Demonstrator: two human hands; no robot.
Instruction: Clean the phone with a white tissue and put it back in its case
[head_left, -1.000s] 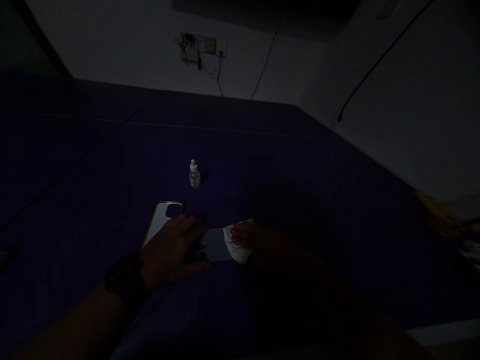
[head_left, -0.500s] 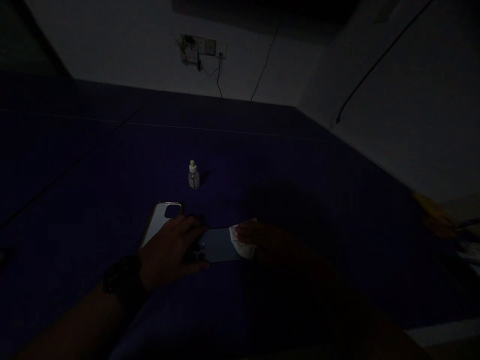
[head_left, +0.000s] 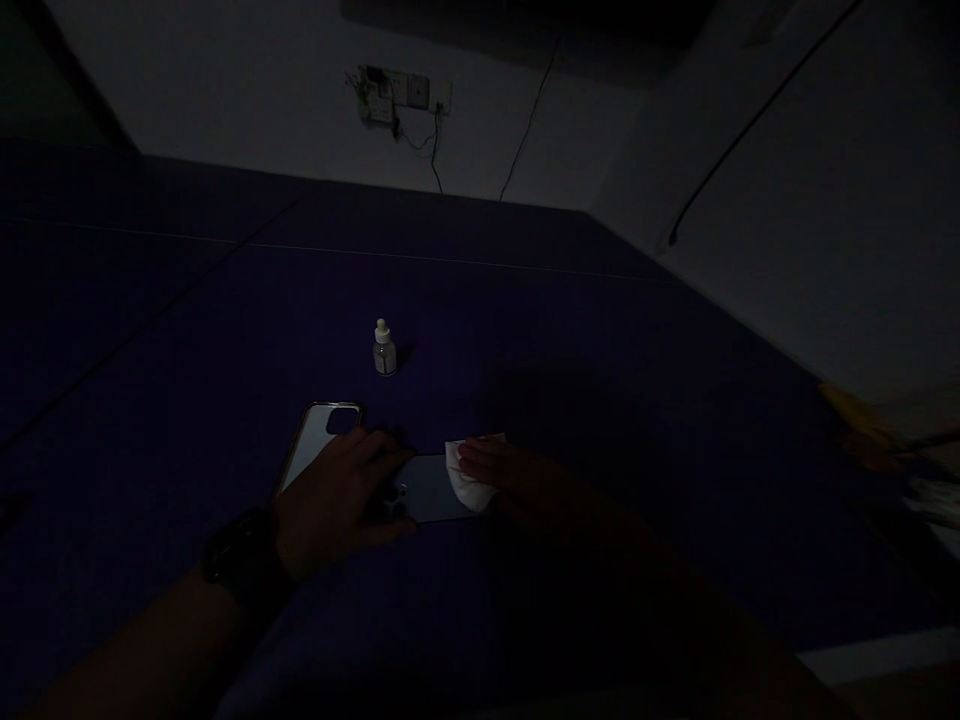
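Note:
A smartphone (head_left: 427, 490) lies flat on the dark blue mat, its camera module under the fingers of my left hand (head_left: 337, 505). That hand holds the phone's end down. My right hand (head_left: 517, 480) presses a crumpled white wipe (head_left: 469, 478) onto the phone's surface. Just beyond my left hand, a clear phone case (head_left: 315, 445) with a gold-toned rim lies partly under my palm. A small dropper bottle (head_left: 384, 350) with a white cap stands upright beyond the case, apart from both hands.
The dark blue mat (head_left: 525, 300) covers the table up to the wall. A socket panel (head_left: 397, 95) with plugged-in cables sits on the wall behind. Blurred yellow and white items (head_left: 877, 445) lie at the right edge. A black watch (head_left: 244, 555) is on my left wrist.
My right hand and the wipe slid right along the phone, then back left. My left hand and the phone stayed in place, while the whole view drifted slightly.

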